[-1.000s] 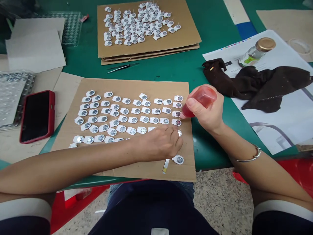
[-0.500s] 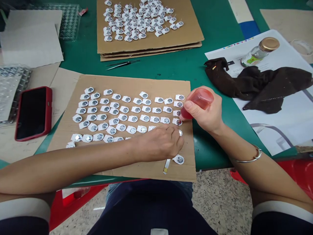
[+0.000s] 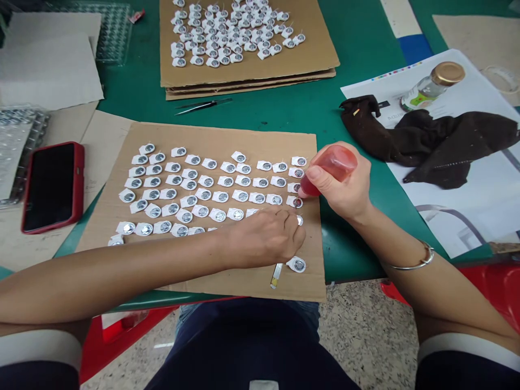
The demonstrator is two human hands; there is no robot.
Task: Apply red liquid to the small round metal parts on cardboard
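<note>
Red translucent bottle: sitting in the right hand, whose grip is clamping around its body, with the thumb lying along the side facing the wearer.

Bottle's long axis: slanting from upper right down to lower left, so its lower end is aiming at the right-hand column of disc pieces, over the right edge of the cardboard sheet.

Reddish-centred disc piece: lying flat in that column, just below and left of the bottle's lower end; its white tab is pointing left. Whether anything is touching it, I cannot tell.

Left hand: covering part of the lower rows, fingers curling together just below and left of the same piece; the knuckles are hiding the fingertips, so I cannot tell what they are pinching, if anything.

Nearer hand: neither is clearly winning; the piece is lying between the two, right above it, left below it, the hands staying apart from each other.

Lone disc piece: lying just below the left hand, beside a narrow white strip that is slanting down to a yellowish end.

Green tabletop: carrying the sheet, with tweezers lying beyond its far edge.
</note>
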